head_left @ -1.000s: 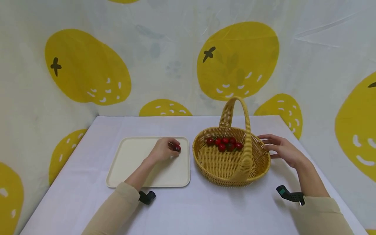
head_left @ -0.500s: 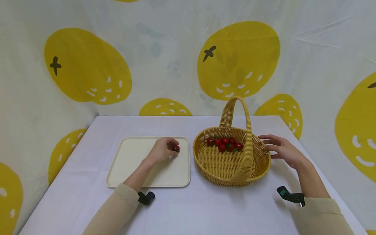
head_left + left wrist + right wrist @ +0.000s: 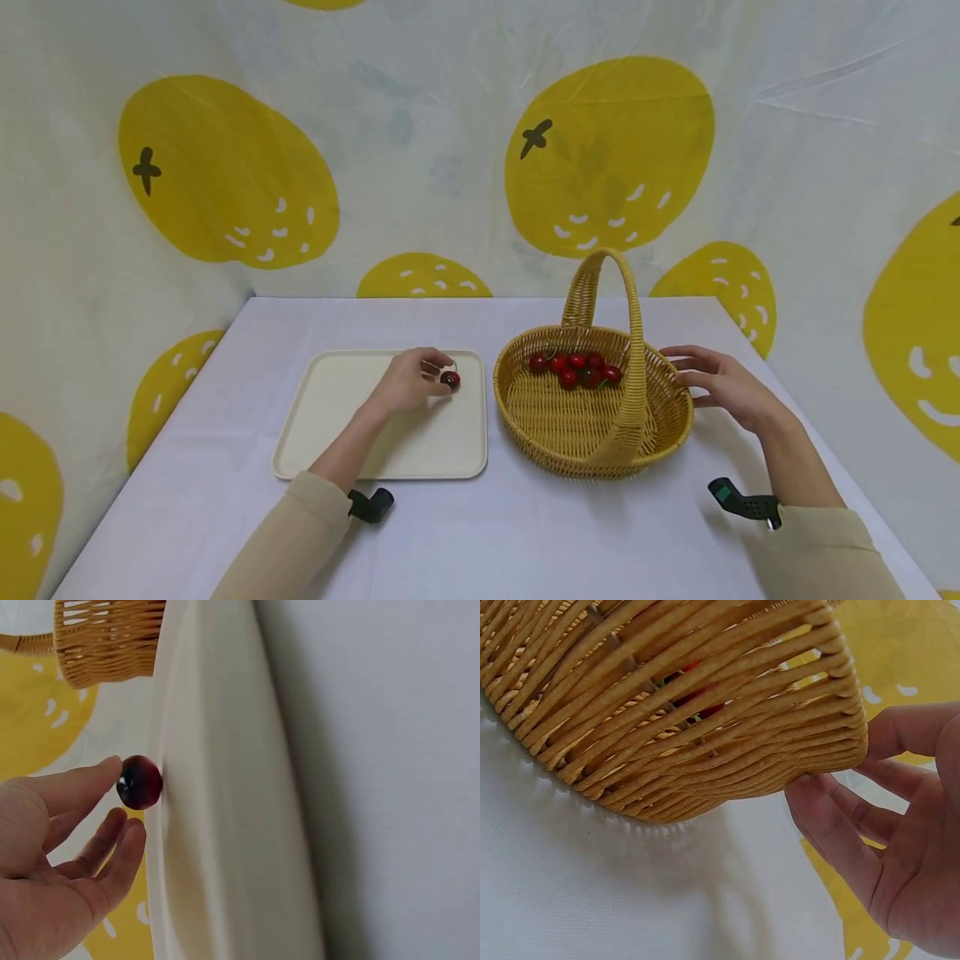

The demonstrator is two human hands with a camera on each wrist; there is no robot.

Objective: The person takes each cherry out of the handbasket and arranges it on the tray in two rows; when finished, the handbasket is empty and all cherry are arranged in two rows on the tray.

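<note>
On the cream tray (image 3: pixel 352 425) lies a dark red cherry (image 3: pixel 450 379) with a thin stem, near the right side. My left hand (image 3: pixel 408 385) is beside it, thumb and fingers spread apart around the fruit. In the left wrist view one fingertip appears at the edge of the cherry (image 3: pixel 140 782); the other fingers stand clear of it. My right hand (image 3: pixel 731 387) is at the right end of the wicker basket (image 3: pixel 592 462), its fingertips touching the rim. The right wrist view shows these fingers (image 3: pixel 832 832) fairly straight against the woven wall.
Several red cherries (image 3: pixel 567 378) lie together toward the back of the basket's floor. Its tall arched handle (image 3: pixel 633 358) rises above them. A white cloth (image 3: pixel 465 542) covers the table, and a fruit-patterned curtain (image 3: pixel 427 167) hangs behind and at the sides.
The left fingers have spread away from the cherry, which now shows more fully with its stem on the tray. The right hand and basket have hardly moved.
</note>
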